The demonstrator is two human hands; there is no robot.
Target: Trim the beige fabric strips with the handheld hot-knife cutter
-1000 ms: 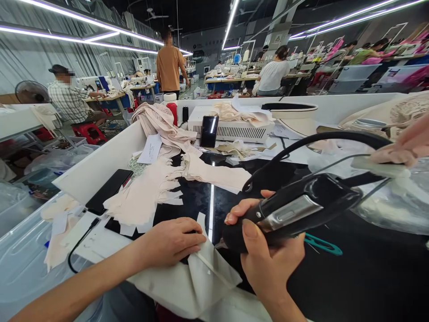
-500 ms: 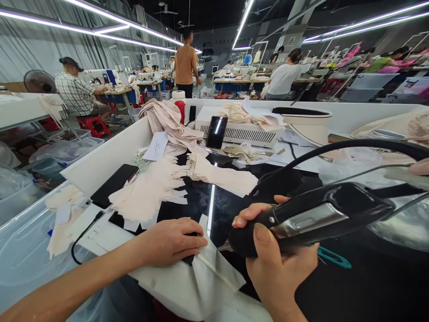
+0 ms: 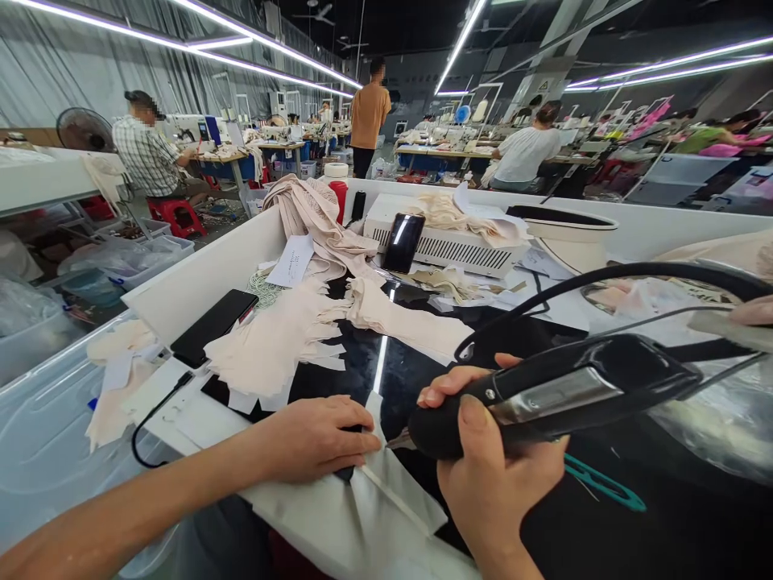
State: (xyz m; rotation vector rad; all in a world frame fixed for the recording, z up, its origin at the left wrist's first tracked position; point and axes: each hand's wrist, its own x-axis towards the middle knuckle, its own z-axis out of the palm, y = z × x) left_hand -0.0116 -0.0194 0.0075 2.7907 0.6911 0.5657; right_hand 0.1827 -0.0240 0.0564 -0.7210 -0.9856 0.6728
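My left hand point(image 3: 314, 439) lies with its fingers stretched out over a pale fabric strip point(image 3: 404, 487) near the table's front edge. Its fingertips touch the strip, which is creased and hangs partly over the edge; the thumb is mostly hidden. My right hand point(image 3: 495, 475) is wrapped round a black corded hand tool point(image 3: 561, 395) with a silver metal plate on its side. The tool's rounded front end points left, close to the fabric and my left fingertips. Its tip is hard to make out. A teal needle-shaped plastic piece point(image 3: 609, 486) lies to the right of my right hand.
Stacked cream fabric pieces point(image 3: 271, 342) and another fabric bundle point(image 3: 411, 322) lie beyond my hands. A black phone point(image 3: 214, 326) is at the left, another phone point(image 3: 403, 242) leans against a white vented box point(image 3: 459, 250). A thick black cable point(image 3: 604, 278) arches at the right. People sit at sewing machines behind.
The whole view has shifted slightly, so the surroundings sit a little lower and further right. Both hands, the tool and the fabric strip stay nearly in place.
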